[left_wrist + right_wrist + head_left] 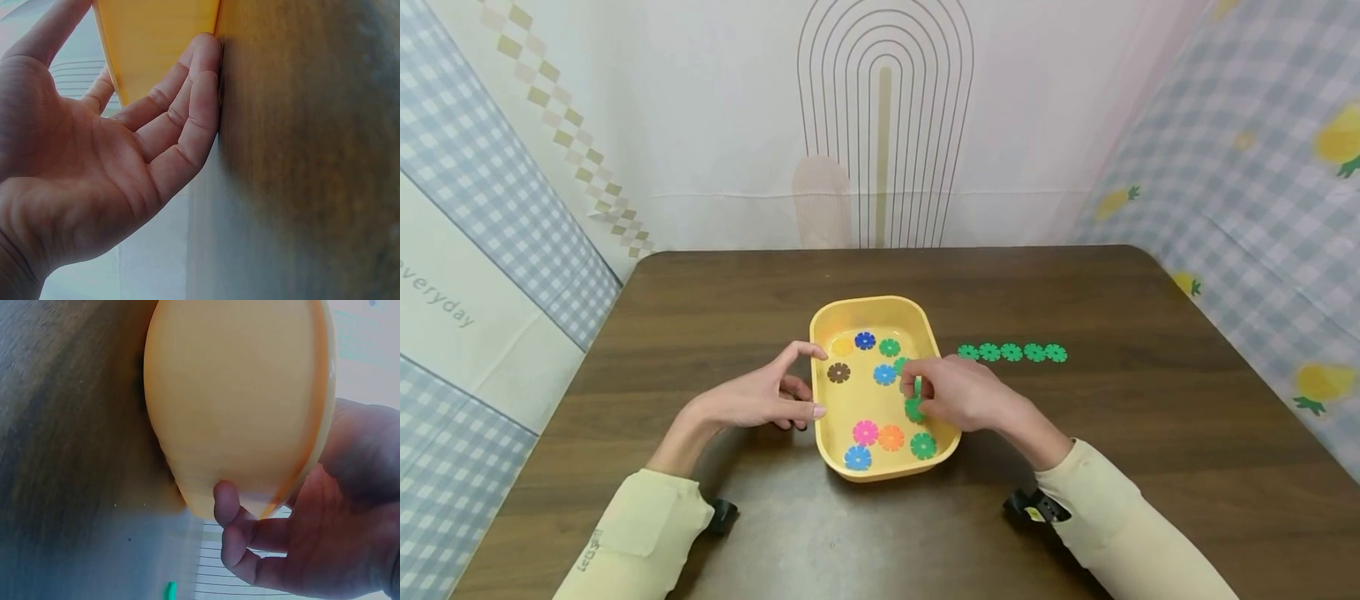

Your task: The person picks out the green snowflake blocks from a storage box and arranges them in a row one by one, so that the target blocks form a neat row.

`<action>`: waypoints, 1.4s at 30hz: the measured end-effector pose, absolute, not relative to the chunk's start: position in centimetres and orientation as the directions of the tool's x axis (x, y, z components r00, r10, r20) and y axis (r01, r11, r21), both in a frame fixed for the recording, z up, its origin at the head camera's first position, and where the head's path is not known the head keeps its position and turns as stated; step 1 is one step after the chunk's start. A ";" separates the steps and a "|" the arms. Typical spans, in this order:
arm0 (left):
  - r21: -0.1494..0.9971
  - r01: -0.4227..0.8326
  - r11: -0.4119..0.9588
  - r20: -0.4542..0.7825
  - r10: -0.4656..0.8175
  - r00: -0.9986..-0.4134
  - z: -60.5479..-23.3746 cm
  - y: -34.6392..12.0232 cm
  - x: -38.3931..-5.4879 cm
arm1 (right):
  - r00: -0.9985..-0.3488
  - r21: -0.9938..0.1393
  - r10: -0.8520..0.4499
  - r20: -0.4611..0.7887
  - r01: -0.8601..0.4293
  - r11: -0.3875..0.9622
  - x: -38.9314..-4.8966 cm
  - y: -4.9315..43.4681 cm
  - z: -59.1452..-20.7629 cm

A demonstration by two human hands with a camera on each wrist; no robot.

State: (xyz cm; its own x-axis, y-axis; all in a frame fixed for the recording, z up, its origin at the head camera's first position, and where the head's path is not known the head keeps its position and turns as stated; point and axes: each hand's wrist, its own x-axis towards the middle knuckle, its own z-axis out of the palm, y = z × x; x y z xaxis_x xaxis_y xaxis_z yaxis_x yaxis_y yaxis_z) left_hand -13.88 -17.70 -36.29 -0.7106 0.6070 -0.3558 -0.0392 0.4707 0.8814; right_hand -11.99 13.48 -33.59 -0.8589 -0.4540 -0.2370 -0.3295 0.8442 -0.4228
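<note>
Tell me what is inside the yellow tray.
The yellow tray holds a brown disc, pink disc, orange disc, yellow disc, blue discs and green discs. The right grip partly covers some green ones and hides anything beneath.

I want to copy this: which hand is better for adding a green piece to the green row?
Probably the right hand: it's by green pieces inside the yellow tray, and nearer the green row. The left hand holds the tray's other side.
</note>
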 end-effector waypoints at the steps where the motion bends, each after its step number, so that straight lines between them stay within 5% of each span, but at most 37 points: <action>1: 0.882 -0.039 0.470 -0.356 0.607 -0.710 -36.3 -17.7 -13.9 | -0.862 -0.421 -0.454 -0.228 -0.333 0.844 -11.9 13.5 -33.5; 42: 0.885 -0.040 0.464 -0.349 0.606 -0.715 -36.3 -17.7 -13.8 | -0.933 -0.758 -0.359 -0.009 -0.228 0.611 -12.2 17.9 -32.9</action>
State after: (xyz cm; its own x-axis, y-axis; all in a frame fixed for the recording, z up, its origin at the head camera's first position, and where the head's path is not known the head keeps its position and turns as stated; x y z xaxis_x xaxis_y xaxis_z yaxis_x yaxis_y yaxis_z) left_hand -13.81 -17.65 -36.35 -0.7150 0.6055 -0.3494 -0.0396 0.4639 0.8850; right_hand -12.16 17.87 -32.89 -0.9331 -0.3595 -0.0091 -0.2281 0.6114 -0.7578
